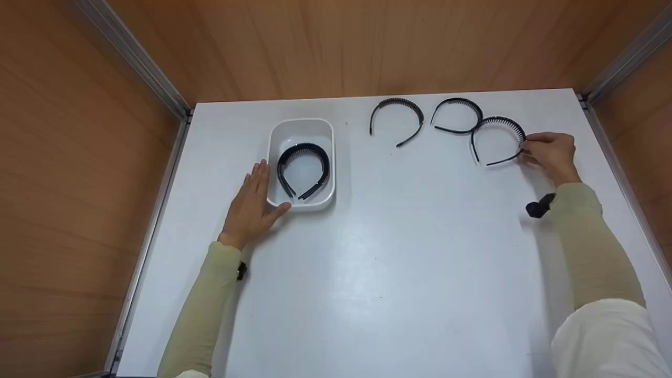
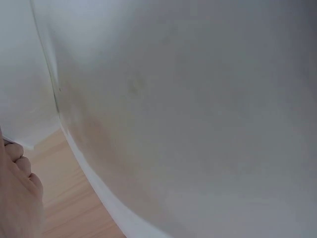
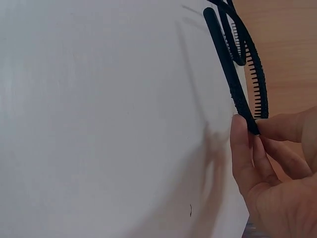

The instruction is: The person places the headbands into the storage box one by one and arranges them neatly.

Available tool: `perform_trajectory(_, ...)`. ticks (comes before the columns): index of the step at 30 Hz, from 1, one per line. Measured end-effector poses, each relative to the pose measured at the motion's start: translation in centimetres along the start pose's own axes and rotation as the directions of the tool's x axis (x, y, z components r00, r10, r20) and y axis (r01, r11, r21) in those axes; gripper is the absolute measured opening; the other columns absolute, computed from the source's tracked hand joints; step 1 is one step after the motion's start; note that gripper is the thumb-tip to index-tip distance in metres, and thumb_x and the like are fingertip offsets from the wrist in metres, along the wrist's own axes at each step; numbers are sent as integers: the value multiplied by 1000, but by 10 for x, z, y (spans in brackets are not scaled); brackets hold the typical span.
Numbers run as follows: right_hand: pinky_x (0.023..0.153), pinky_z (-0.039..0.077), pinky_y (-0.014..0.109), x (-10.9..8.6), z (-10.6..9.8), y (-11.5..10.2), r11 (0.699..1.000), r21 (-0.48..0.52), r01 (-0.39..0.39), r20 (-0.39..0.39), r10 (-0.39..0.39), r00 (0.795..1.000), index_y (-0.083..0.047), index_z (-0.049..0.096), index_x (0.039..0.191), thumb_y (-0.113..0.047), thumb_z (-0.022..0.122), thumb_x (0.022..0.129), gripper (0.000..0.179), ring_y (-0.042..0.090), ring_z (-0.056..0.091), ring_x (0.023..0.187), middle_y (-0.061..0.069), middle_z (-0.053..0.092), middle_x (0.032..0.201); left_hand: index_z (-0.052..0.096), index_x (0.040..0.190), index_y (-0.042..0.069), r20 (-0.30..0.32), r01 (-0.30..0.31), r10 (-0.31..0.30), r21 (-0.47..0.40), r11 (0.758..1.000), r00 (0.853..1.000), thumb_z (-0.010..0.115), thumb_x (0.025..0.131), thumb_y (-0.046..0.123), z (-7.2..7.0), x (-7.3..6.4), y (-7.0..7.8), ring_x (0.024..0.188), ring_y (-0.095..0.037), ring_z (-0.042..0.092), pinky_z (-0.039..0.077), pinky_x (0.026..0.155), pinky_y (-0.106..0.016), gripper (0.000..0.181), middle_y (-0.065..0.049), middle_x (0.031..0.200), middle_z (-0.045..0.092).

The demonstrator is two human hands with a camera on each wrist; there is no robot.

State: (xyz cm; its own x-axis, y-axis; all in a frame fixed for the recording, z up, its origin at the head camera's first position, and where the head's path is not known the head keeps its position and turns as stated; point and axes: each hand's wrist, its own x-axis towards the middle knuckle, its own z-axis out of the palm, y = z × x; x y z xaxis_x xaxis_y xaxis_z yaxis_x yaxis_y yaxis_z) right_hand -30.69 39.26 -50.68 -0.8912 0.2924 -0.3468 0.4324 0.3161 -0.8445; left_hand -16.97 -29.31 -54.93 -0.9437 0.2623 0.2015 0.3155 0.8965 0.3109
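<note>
At the right of the head view, my right hand (image 1: 551, 152) pinches a black toothed headband (image 1: 517, 128) by its side. In the right wrist view, thumb and fingers (image 3: 239, 144) close on the band (image 3: 228, 67), which casts a shadow on the table. My left hand (image 1: 251, 207) lies with straight fingers along the left side of a white plastic tub (image 1: 302, 207), its thumb at the front corner. Inside the tub lie stacked black headbands (image 1: 326, 165). The left wrist view is mostly filled by a pale white surface, with curled-looking fingertips (image 2: 22, 163) at its left edge.
Another black headband (image 1: 479, 113) overlaps the pinched one in the head view. One more headband (image 1: 401, 101) lies to its left, towards the back. Wood-grain panels (image 1: 341, 47) with metal edging enclose the white table (image 1: 378, 262) at the back and sides.
</note>
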Motion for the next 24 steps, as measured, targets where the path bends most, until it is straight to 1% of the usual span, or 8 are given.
perform_trajectory(3,87,64,19,-3,4,-1,1000,14,-1,10,1,1000,-1,62,144,-17,74,101,47,2,73,88,-5,64,109,11,172,4,16,11,-11,4,1000,1000,57,100,72,-1,0,0,168,-29,9,11,138,-43,109,-12,181,11)
perform_trajectory(7,89,64,20,-6,9,-2,998,61,-10,24,8,1000,-1,61,144,-18,74,101,48,4,72,93,-3,64,113,10,172,5,41,28,-28,11,1000,999,57,100,70,-2,0,1,168,-26,6,9,138,-42,108,-9,181,8)
perform_trajectory(11,88,64,22,-11,14,-4,994,113,4,29,-7,1000,0,63,142,-15,76,99,47,5,72,95,-1,64,115,12,172,4,41,34,-35,15,999,999,59,100,69,-1,0,2,168,-26,6,9,138,-42,108,-9,181,8)
perform_trajectory(14,86,65,21,-16,17,-7,989,143,29,25,-33,999,1,64,140,-13,77,98,46,6,72,95,0,65,114,12,172,4,40,36,-37,15,999,999,59,100,69,-1,0,2,168,-25,6,9,138,-42,108,-9,181,8)
perform_trajectory(20,83,66,24,-24,24,-14,970,235,67,26,-75,997,5,67,134,-6,77,96,41,9,73,93,3,65,111,13,172,4,30,31,-31,12,999,999,59,99,69,-1,0,1,168,-26,7,10,138,-41,107,-9,181,9)
perform_trajectory(24,82,67,25,-29,27,-17,961,265,74,25,-83,996,5,69,132,-4,76,96,39,11,74,95,4,65,112,13,172,5,27,29,-30,13,999,999,59,98,71,0,0,1,168,-27,8,10,138,-42,110,-9,181,9)
